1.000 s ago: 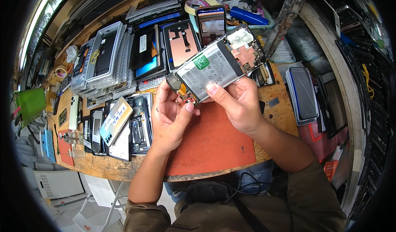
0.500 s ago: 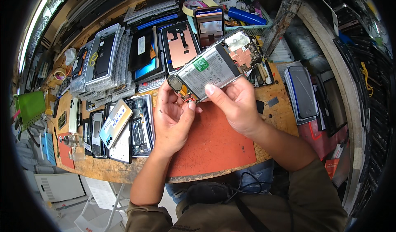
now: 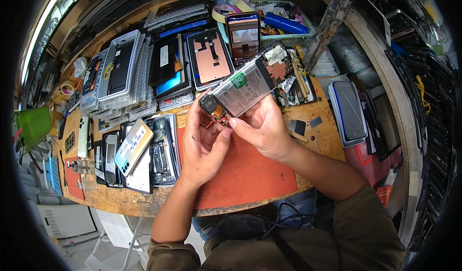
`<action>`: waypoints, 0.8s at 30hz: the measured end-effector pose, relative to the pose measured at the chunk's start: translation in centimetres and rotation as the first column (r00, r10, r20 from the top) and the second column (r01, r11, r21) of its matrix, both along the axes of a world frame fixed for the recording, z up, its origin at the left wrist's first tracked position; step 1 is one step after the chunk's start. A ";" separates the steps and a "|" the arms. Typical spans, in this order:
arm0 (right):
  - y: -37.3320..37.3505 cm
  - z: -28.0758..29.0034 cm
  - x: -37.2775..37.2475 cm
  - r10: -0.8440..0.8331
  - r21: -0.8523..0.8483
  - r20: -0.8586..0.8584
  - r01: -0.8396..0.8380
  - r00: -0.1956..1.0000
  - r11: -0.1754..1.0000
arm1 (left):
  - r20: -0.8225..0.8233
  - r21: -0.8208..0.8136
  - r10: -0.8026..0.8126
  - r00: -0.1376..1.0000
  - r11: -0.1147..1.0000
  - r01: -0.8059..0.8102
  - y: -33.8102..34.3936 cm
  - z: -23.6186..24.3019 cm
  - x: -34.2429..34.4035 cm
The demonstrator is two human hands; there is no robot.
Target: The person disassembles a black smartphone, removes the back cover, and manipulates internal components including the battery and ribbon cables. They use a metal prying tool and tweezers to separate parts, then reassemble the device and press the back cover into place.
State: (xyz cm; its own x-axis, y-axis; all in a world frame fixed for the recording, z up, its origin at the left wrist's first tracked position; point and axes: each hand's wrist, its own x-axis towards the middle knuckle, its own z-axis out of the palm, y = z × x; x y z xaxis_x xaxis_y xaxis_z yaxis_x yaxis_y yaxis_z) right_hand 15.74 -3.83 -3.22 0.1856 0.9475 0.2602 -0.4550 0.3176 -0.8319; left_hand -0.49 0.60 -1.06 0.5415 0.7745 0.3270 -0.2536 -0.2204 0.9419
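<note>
An opened phone (image 3: 248, 85) without its back cover is held up over the red mat (image 3: 250, 174), tilted with its far end to the upper right. Its silver battery with a green label shows, with bare boards at both ends. My left hand (image 3: 204, 146) is closed around the phone's lower left end. On the near edge of that same end rests the thumb of my right hand (image 3: 262, 129), its fingers behind the phone. Both thumb tips lie close together by a small red part at the phone's corner.
Beyond the phone, another phone (image 3: 244, 35) with a lit screen stands upright before a green basket (image 3: 308, 30). Stacked bubble-wrapped screens (image 3: 122, 73) rise at the left, near phones and a light-blue back cover (image 3: 134, 146). Tools (image 3: 302, 81) lie right of the phone; a wooden post (image 3: 332, 23) stands behind.
My right thumb has slid from the battery down to the phone's lower left end. The phone has tilted more steeply and shifted slightly, uncovering tools at the right.
</note>
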 end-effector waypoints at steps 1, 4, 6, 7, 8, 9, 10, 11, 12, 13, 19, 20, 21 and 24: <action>0.0 -0.1 -0.1 -0.008 0.000 0.003 0.008 1.000 1.000 | 0.002 0.006 0.005 1.000 1.000 -0.005 0.0 0.0 0.1; -0.1 0.1 -0.3 -0.017 0.010 -0.011 0.017 1.000 1.000 | -0.014 0.052 0.053 0.999 0.997 -0.052 0.2 -0.3 0.2; -0.1 0.1 -0.5 -0.036 0.012 -0.016 0.036 0.999 0.999 | -0.031 0.043 0.062 0.998 0.997 -0.061 0.1 -0.1 0.4; -0.2 0.0 -0.6 -0.046 0.013 -0.019 0.046 0.999 0.999 | -0.040 0.038 0.067 0.997 0.997 -0.065 0.1 -0.1 0.4; -0.2 -0.1 -0.6 -0.047 0.019 -0.017 0.048 0.999 0.999 | -0.043 0.042 0.071 0.997 0.997 -0.069 0.1 -0.1 0.5; -0.2 -0.2 -0.6 -0.047 0.025 -0.013 0.047 0.999 0.999 | -0.046 0.045 0.077 0.996 0.996 -0.075 0.1 -0.1 0.5; -0.2 -0.2 -0.6 -0.046 0.030 -0.010 0.047 0.999 0.998 | -0.049 0.049 0.083 0.995 0.996 -0.081 0.1 -0.2 0.5; -0.2 -0.2 -0.6 -0.050 0.025 0.004 0.050 0.999 0.998 | -0.045 0.049 0.083 0.996 0.995 -0.081 0.1 -0.3 0.5; -0.2 -0.1 -0.5 -0.053 0.021 0.019 0.053 0.998 0.998 | -0.039 0.049 0.084 0.996 0.995 -0.082 0.1 -0.4 0.6; -0.3 0.0 -0.5 -0.057 0.016 0.034 0.056 0.998 0.998 | -0.034 0.049 0.084 0.996 0.995 -0.082 0.1 -0.4 0.6; -0.2 -0.2 -0.6 -0.116 0.025 0.117 0.114 0.986 0.993 | -0.094 0.046 0.099 0.991 0.994 -0.095 0.1 -0.7 0.3; -0.2 -0.3 -0.7 -0.111 0.036 0.100 0.108 0.989 0.994 | -0.081 0.046 0.094 0.992 0.995 -0.090 0.0 -0.4 0.2; -0.1 -0.5 -0.8 -0.108 0.047 0.084 0.104 0.991 0.993 | -0.068 0.046 0.087 0.994 0.995 -0.084 -0.1 -0.1 0.3; -0.1 -0.6 -0.8 -0.119 0.059 0.082 0.114 0.990 0.992 | -0.057 0.027 0.070 0.996 0.997 -0.068 -0.1 0.2 0.2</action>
